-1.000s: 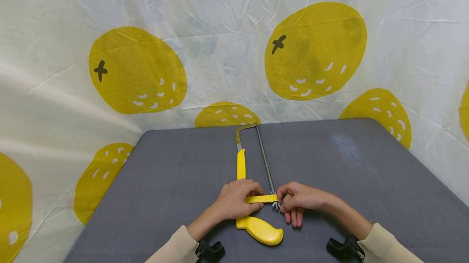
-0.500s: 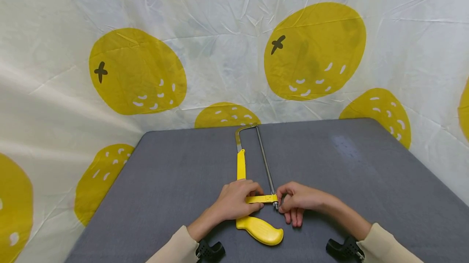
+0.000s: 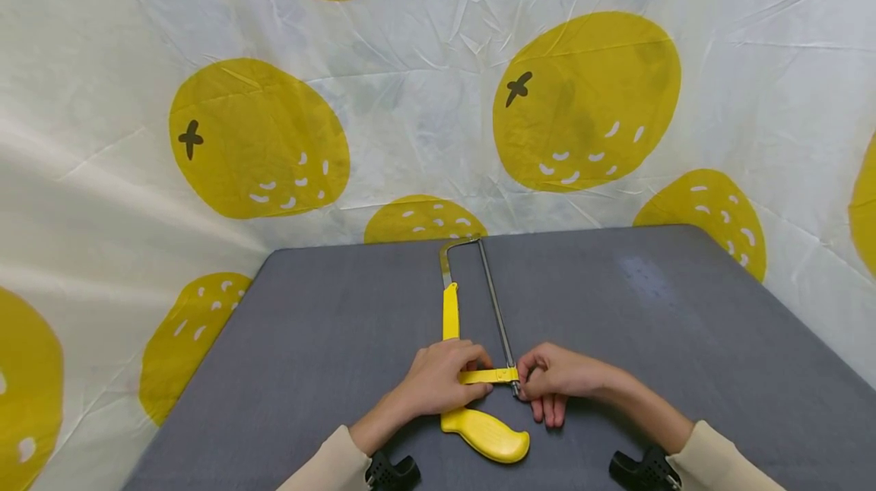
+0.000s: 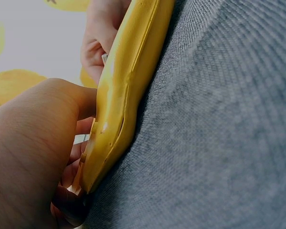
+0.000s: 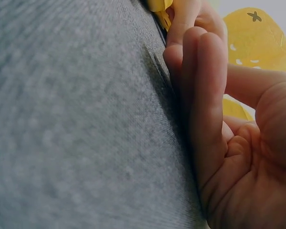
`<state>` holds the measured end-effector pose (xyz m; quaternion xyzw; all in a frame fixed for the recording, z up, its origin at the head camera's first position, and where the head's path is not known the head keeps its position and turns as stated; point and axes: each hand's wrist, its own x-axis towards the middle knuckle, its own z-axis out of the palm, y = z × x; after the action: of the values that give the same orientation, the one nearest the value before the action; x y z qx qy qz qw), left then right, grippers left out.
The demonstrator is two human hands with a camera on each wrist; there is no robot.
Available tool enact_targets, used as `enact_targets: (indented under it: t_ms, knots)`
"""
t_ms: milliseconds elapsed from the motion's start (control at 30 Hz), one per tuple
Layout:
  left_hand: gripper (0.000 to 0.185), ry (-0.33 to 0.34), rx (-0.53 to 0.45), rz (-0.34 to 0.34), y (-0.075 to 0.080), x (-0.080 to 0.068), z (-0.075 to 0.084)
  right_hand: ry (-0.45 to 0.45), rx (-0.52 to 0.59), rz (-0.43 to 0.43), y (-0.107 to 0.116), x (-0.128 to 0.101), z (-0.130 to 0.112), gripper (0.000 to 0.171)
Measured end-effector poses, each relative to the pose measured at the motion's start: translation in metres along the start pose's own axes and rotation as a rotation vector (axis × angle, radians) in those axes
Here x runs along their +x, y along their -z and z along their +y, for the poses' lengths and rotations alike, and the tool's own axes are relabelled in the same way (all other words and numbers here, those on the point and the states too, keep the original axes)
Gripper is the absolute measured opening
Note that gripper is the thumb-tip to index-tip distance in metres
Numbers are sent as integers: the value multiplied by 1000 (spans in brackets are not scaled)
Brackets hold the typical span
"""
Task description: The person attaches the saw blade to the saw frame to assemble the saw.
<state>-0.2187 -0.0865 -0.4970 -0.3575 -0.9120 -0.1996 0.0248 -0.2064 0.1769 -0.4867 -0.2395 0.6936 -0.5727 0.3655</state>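
Observation:
A hacksaw (image 3: 449, 312) with a yellow frame and yellow handle (image 3: 486, 434) lies flat on the grey table (image 3: 308, 339). Its thin blade (image 3: 496, 308) runs away from me. My left hand (image 3: 438, 381) grips the yellow crossbar just above the handle; the left wrist view shows the handle (image 4: 124, 95) beside that hand (image 4: 33, 157). My right hand (image 3: 557, 377) pinches the small metal screw at the blade's near end with thumb and forefinger. Its other fingers rest on the table. In the right wrist view the right hand (image 5: 229, 143) lies against the cloth surface.
A white cloth with large yellow fruit prints (image 3: 588, 103) hangs behind and around the table. Black wrist-camera mounts (image 3: 393, 470) show at both cuffs. The table's far edge lies just beyond the saw's tip.
Both hands keep the same hold on the saw. The right fingertips shift slightly at the screw, and the head view has tilted a little.

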Motion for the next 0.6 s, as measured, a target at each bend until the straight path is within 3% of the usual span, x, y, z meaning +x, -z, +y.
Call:
enact_targets:
  t_ms: [333, 600]
  knots:
    - [16, 1, -5, 0, 0, -1, 0, 0, 23, -58, 2, -2, -1, 14]
    - [16, -4, 2, 1, -1, 0, -1, -33, -11, -33, 3, 0, 0, 22]
